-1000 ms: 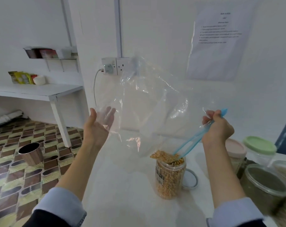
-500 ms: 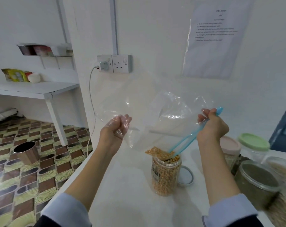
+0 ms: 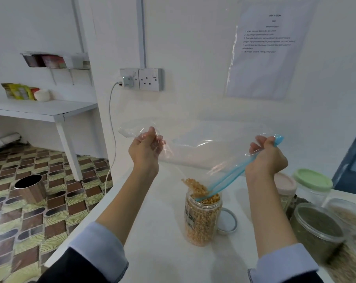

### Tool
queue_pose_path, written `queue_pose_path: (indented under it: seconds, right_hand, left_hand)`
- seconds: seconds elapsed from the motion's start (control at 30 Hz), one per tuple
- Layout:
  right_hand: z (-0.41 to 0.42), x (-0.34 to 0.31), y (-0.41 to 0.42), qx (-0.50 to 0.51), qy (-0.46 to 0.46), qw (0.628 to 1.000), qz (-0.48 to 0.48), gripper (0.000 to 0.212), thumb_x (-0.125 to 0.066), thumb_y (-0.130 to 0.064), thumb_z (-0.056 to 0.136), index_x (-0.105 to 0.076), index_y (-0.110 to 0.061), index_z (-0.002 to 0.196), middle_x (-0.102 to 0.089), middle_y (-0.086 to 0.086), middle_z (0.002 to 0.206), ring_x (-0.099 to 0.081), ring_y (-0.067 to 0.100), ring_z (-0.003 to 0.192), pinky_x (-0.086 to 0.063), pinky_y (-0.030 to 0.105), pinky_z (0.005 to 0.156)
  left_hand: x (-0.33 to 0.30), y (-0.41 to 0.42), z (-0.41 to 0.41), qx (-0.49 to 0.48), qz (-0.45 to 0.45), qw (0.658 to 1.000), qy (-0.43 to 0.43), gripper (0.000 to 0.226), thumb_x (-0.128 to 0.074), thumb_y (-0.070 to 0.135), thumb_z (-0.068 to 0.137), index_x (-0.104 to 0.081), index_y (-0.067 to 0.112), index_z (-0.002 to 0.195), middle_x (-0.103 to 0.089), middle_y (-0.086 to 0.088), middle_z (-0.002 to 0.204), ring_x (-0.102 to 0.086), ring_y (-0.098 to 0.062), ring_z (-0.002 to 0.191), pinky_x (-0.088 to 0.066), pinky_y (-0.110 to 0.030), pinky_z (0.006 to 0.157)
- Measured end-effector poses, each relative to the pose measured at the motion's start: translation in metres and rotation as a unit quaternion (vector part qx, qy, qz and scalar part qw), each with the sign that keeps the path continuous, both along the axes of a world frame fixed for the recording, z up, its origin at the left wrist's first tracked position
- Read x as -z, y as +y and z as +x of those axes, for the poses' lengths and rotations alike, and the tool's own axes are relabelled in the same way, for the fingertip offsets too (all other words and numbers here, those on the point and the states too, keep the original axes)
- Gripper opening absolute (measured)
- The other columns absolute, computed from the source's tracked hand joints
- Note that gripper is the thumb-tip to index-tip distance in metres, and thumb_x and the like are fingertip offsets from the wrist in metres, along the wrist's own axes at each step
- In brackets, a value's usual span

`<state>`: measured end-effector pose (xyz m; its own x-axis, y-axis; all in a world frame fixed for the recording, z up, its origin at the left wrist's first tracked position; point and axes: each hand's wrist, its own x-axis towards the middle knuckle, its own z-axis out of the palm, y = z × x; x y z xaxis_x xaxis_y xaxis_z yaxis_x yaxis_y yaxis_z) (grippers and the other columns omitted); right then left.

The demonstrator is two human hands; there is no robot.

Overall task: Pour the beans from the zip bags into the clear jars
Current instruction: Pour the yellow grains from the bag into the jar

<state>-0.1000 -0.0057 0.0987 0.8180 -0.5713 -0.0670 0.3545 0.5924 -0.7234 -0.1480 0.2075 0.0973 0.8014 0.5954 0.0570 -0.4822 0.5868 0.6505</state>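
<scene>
Both hands raised (fists) gripping zip bag [image 3: 203, 148]

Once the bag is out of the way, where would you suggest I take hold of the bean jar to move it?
Grip the jar round its straight wall at mid-height, coming from the near left side. It stands upright with its mouth open and beans up to the rim, so a top hold would likely spill. The lid and other containers crowd its right.

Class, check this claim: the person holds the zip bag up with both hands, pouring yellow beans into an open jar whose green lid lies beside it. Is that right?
Not quite. The head view shows the lid beside the jar is white; the green one sits on another jar. Both hands, left and right, do hold the bag, pouring beans.
</scene>
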Motion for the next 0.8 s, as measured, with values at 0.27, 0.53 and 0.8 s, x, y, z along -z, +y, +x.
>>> queue_pose_path:
  seconds: [0.27,0.53,0.8]
  right_hand:
    - [0.001,0.004,-0.006,-0.017,0.008,1.000,0.005,0.026,-0.054,-0.016,0.097,-0.063,-0.009,0.074,-0.067,0.003,0.075,-0.052,0.007,0.048,-0.046,0.018,0.054]
    - [0.004,0.010,-0.008,-0.037,0.016,0.999,0.027,0.020,-0.055,-0.016,0.096,-0.063,-0.006,0.081,-0.067,0.003,0.074,-0.051,0.008,0.047,-0.045,0.019,0.054]
    - [0.008,0.014,-0.007,-0.047,0.021,0.998,0.037,0.023,-0.055,-0.014,0.096,-0.062,-0.009,0.075,-0.066,0.002,0.071,-0.051,0.008,0.048,-0.044,0.019,0.051]
  left_hand:
    - [-0.012,-0.011,0.005,-0.016,0.022,1.000,-0.005,0.026,-0.065,0.008,0.087,-0.047,0.011,0.069,-0.056,0.000,0.052,-0.052,-0.011,0.046,-0.045,-0.021,0.047]
    - [-0.014,-0.013,0.007,-0.022,0.033,0.999,-0.011,0.025,-0.065,0.009,0.088,-0.047,0.011,0.070,-0.053,-0.004,0.057,-0.049,-0.012,0.046,-0.044,-0.020,0.046]
    - [-0.022,-0.013,0.009,-0.024,0.039,0.999,-0.023,0.028,-0.065,0.009,0.088,-0.046,0.012,0.068,-0.053,0.000,0.050,-0.051,-0.013,0.047,-0.046,-0.021,0.048]
